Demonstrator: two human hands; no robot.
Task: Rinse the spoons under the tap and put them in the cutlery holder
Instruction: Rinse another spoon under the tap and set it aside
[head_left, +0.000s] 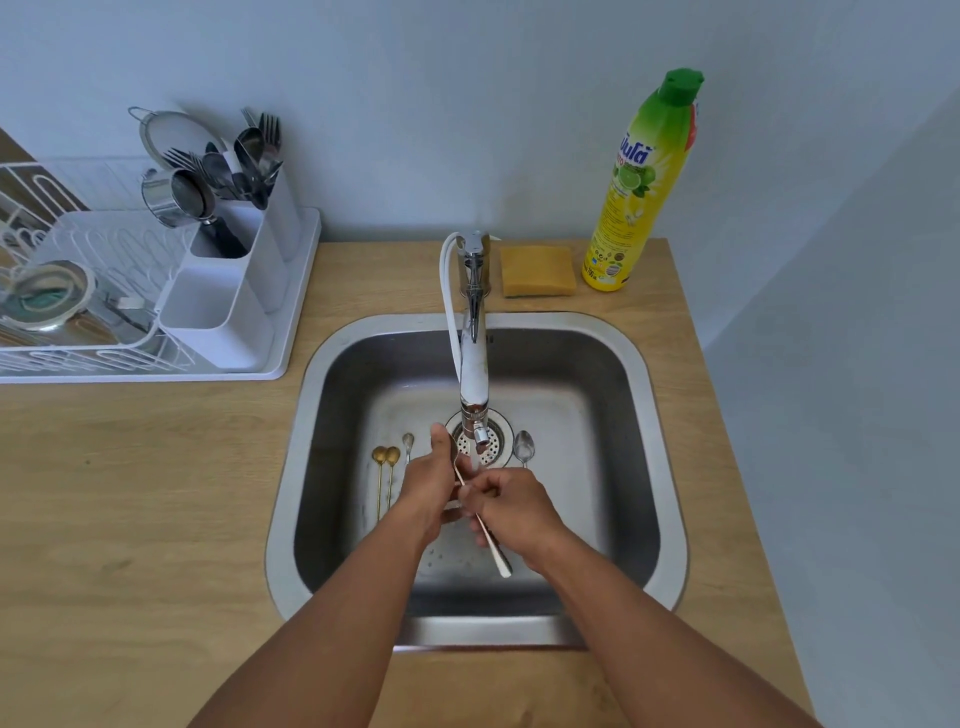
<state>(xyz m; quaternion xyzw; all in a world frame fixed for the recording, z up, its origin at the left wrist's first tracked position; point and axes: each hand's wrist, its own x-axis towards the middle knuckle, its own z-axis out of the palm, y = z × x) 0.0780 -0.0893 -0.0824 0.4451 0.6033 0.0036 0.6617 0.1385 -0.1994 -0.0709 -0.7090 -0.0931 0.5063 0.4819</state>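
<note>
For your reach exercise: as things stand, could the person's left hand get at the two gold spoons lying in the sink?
Probably yes. The two gold spoons lie uncovered on the steel sink floor, just left of the left hand. But that hand now shares a grip on the silver spoon with the right hand, so it must let go first.

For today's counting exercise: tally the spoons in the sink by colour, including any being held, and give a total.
Gold spoons: 2
Silver spoons lying in the sink: 2
Silver spoon held under the tap: 1
Total: 5
</note>
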